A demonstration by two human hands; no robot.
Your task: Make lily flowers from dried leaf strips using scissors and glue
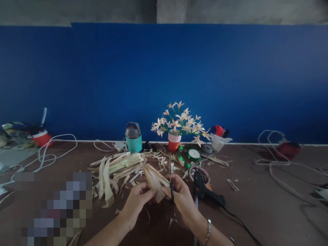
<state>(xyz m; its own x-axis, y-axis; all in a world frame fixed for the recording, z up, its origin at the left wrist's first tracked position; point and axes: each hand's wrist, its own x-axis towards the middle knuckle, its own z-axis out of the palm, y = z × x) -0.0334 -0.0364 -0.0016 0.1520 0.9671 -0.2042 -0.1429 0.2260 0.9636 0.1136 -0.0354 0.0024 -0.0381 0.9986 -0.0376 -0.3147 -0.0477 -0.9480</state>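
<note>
**Both hands on a husk leaf, scissors in the right**

Landmark: red cup (174, 141) at the back of the bench (256, 205).
- Blue wall (164, 78) right behind the cup.
- Pile of husks (115, 167) in front-left of the cup.
- Paper flowers (179, 123) stand in the cup.
- Teal canister (133, 137) left of the cup; green ribbon roll (194, 154) just right-front of it.
- Black glue gun (205, 191) lies well in front-right of the cup.
- Left hand (137, 200) well in front of the cup, fingers pinching the husk leaf (155, 181), which is raised off the bench.
- Right hand (181, 198) beside it, fingers closed around scissors (171, 184), blades up against the leaf.
</note>
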